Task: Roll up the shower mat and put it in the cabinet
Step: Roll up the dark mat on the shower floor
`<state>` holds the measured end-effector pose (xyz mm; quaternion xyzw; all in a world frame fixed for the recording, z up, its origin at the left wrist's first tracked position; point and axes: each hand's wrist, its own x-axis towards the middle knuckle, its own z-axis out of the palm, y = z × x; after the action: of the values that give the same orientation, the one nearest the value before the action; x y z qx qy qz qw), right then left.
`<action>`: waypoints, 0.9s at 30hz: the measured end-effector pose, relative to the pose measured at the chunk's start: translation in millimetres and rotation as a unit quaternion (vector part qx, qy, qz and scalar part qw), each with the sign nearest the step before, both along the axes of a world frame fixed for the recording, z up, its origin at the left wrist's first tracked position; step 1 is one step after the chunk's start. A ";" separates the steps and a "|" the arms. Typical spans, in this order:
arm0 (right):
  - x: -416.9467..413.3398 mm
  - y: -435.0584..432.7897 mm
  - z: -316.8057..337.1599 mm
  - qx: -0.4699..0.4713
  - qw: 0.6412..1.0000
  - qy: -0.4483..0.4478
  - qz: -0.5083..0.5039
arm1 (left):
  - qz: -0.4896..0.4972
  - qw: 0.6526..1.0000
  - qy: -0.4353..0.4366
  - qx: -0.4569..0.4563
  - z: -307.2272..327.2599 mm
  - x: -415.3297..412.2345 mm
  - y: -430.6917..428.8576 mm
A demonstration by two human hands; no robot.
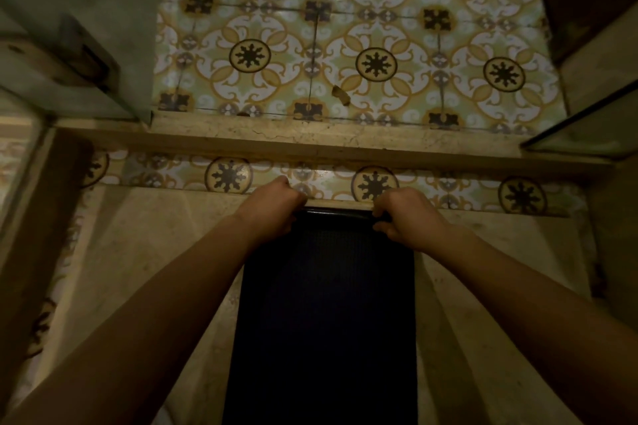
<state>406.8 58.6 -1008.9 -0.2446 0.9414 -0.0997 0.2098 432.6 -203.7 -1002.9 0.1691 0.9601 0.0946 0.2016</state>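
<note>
A dark, almost black shower mat (pixel 324 314) lies flat on the beige stone floor, running from the bottom of the head view up to the middle. Its far edge is curled over into a thin roll. My left hand (pixel 272 209) grips the left end of that rolled edge, fingers closed over it. My right hand (pixel 405 217) grips the right end in the same way. Both arms reach forward along the two sides of the mat. No cabinet can be made out for certain.
A raised stone curb (pixel 310 141) crosses the view just beyond the mat, with patterned floor tiles (pixel 345 45) behind it. A glass panel with a metal hinge (pixel 86 55) stands at the left, and another glass edge (pixel 580 128) at the right.
</note>
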 end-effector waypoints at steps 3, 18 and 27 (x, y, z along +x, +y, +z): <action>2.1 -1.8 -3.0 -0.004 1.000 -0.003 -0.006 | 0.005 1.000 -0.009 0.000 -1.6 2.7 -1.7; 26.2 -5.4 -5.0 0.002 0.997 0.025 0.066 | -0.030 0.999 0.019 0.022 -5.8 19.6 5.6; 30.8 -10.3 -1.0 0.026 0.993 0.043 0.110 | -0.095 0.994 0.031 0.043 -9.7 37.2 -0.7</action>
<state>437.6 48.2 -1010.0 -0.3456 0.9190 -0.0408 0.1851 469.8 -204.4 -1012.6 0.2707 0.9406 0.1105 0.1727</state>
